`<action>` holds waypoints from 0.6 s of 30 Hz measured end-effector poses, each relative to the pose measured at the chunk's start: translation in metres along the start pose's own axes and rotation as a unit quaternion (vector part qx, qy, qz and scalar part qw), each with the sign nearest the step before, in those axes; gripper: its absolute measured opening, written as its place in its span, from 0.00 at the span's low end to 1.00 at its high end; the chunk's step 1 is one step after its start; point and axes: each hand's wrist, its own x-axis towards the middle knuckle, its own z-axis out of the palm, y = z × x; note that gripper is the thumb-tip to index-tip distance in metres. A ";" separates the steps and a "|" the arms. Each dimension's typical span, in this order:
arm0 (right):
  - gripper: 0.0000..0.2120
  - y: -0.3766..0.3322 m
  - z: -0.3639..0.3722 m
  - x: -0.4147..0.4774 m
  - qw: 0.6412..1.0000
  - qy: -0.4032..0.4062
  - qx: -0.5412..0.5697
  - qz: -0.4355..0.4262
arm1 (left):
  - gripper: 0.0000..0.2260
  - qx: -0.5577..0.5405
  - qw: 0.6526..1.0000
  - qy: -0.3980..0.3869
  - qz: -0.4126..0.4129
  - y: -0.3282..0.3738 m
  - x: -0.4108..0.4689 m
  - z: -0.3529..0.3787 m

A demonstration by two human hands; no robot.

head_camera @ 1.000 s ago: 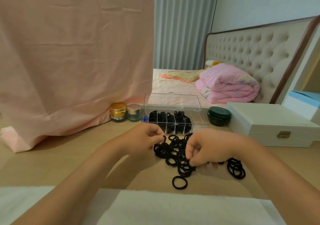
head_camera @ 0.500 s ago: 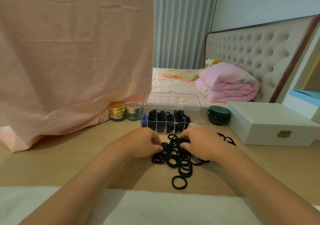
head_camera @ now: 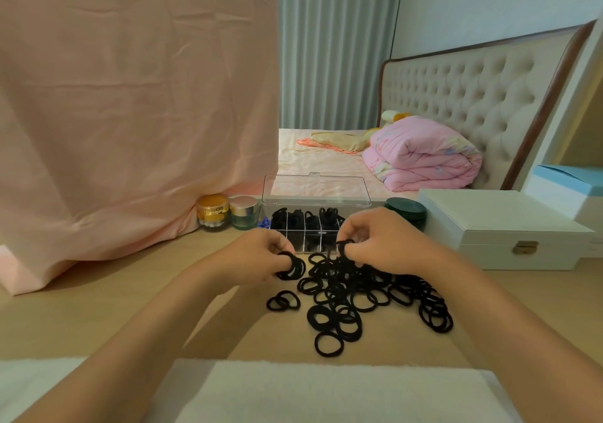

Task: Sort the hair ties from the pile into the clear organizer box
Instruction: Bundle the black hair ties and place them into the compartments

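the left hand (head_camera: pixel 257 259) has drawn back from the middle of the pile (head_camera: pixel 355 292) and now sits in front of the left half of the clear organizer box (head_camera: pixel 313 244), fingers curled round a small bunch of ties (head_camera: pixel 292 266) lifted off the heap. the right hand (head_camera: pixel 381 243), a second ago low and farther from the box, has come up just before its right half, pinching a few ties (head_camera: pixel 344 246). the pile has spread wider, and a loose pair of ties (head_camera: pixel 283 301) now lies apart from it, on the side away from the box.
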 end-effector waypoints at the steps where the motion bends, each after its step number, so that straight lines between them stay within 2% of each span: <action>1: 0.07 -0.002 0.000 -0.001 0.999 -0.002 0.036 0.004 | 0.05 -0.039 0.999 0.008 -0.008 0.000 0.000 -0.001; 8: 0.05 -0.021 0.020 -0.005 0.962 -0.084 0.259 0.025 | 0.08 -0.168 0.983 0.069 -0.006 0.002 0.006 0.014; 13: 0.03 -0.026 0.037 -0.003 0.978 -0.018 0.200 0.063 | 0.10 -0.242 0.970 0.012 -0.013 0.006 0.004 0.016; 18: 0.03 -0.023 0.041 -0.003 0.987 0.033 0.143 0.070 | 0.12 -0.335 0.935 -0.113 -0.007 0.006 -0.003 0.005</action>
